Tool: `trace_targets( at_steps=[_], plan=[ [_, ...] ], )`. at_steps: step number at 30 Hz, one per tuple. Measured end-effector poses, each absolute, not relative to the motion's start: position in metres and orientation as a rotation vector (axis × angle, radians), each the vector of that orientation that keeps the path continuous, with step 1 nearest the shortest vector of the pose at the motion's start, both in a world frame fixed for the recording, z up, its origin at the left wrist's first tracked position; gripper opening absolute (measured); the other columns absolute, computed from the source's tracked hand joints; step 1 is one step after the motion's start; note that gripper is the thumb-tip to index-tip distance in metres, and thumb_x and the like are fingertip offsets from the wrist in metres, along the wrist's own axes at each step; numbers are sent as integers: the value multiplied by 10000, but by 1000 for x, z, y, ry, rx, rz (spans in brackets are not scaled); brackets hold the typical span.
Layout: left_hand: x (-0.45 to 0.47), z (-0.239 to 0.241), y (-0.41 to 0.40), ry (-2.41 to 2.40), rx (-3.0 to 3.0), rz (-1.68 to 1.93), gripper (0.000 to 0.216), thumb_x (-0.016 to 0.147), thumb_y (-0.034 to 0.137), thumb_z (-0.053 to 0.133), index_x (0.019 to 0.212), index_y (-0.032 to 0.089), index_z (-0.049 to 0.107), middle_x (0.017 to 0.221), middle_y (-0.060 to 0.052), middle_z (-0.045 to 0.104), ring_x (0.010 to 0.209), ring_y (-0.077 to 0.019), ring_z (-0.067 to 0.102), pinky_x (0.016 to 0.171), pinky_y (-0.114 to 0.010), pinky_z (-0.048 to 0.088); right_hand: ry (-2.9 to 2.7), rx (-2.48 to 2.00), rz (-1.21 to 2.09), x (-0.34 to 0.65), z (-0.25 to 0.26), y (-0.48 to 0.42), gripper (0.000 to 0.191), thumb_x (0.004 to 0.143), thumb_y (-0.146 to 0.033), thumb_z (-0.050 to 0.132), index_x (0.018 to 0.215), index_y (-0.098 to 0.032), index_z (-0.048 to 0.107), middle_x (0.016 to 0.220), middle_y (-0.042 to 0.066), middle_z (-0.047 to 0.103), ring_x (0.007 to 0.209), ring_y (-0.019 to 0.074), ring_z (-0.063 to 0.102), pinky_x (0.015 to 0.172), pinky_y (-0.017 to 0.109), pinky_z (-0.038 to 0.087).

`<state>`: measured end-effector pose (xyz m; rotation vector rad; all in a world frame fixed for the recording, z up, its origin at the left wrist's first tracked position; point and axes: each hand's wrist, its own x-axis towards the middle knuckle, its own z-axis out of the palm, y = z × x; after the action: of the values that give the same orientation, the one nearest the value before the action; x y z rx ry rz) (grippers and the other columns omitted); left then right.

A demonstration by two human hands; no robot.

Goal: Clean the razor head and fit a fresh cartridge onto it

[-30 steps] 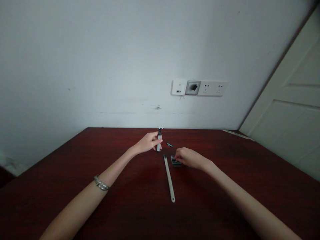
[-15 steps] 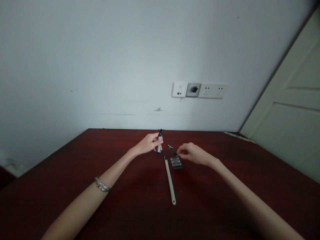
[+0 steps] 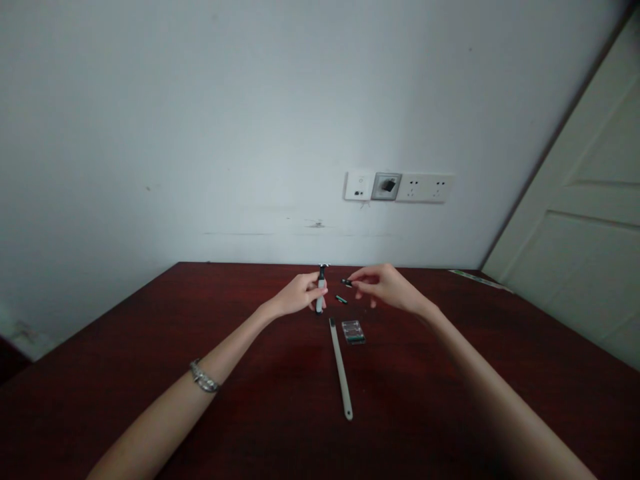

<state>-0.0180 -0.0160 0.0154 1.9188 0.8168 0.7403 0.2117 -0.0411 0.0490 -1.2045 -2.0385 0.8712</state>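
Observation:
My left hand (image 3: 299, 295) is closed round the grey handle of a razor (image 3: 321, 293), held upright with its narrow head at the top. Between the thumb and fingers of my right hand (image 3: 385, 287) is a small dark razor cartridge (image 3: 347, 283), raised to the right of the razor and apart from it. Below, a second cartridge (image 3: 341, 300), dark with a green strip, lies on the table. A clear plastic blade case (image 3: 353, 332) with something green at its near end rests closer to me. Left of the case lies a long, pale stick-like handle (image 3: 341, 373) with a dark tip.
Everything lies on a dark red wooden table (image 3: 240, 413) that meets a white wall. Wall sockets (image 3: 400, 187) sit above its back edge. A flat printed strip (image 3: 480, 279) lies at the back right, near a white door (image 3: 590, 220).
My right hand has lifted from beside the blade case, moving up and away with the cartridge, to near the razor's head. My left hand still holds the razor. The view has tilted slightly.

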Motion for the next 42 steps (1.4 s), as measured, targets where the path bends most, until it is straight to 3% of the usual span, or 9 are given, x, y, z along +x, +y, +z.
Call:
trace_targets(
  at_steps=[9,13,20,26,42],
  plan=[
    [-17,13,-14,825,1903,771,191,844,328,515,837,145,461,645,-53,663,575,-143,649,509,-216,489,-1971,-1146,1046,211,44,-35,247,782,-239,564,946,-82,662,707,66,698,573,112,621,505,225,532],
    [-17,13,-14,820,1898,763,190,846,329,514,840,147,463,647,-54,664,579,-148,652,511,-221,494,-1991,-1124,1064,209,44,-37,253,765,-283,585,921,-97,656,711,71,690,649,152,643,441,217,510],
    [-17,15,-15,824,1895,780,200,843,339,520,842,148,463,651,-57,661,581,-153,653,509,-226,492,-1918,-1027,1108,208,43,-39,193,750,-236,594,913,-135,581,793,55,663,658,135,637,406,187,496],
    [-17,14,-14,819,1895,805,201,837,336,527,842,145,463,652,-60,662,575,-158,651,511,-234,492,-1911,-1040,1053,206,39,-37,205,778,-281,585,900,-123,625,666,18,651,530,95,595,445,203,517],
    [-18,16,-15,821,1892,815,203,844,338,528,846,143,467,644,-53,659,577,-153,654,500,-215,487,-1803,-1077,951,205,38,-38,330,734,-256,655,1027,-102,656,754,64,718,468,108,615,467,238,528]
  ],
)
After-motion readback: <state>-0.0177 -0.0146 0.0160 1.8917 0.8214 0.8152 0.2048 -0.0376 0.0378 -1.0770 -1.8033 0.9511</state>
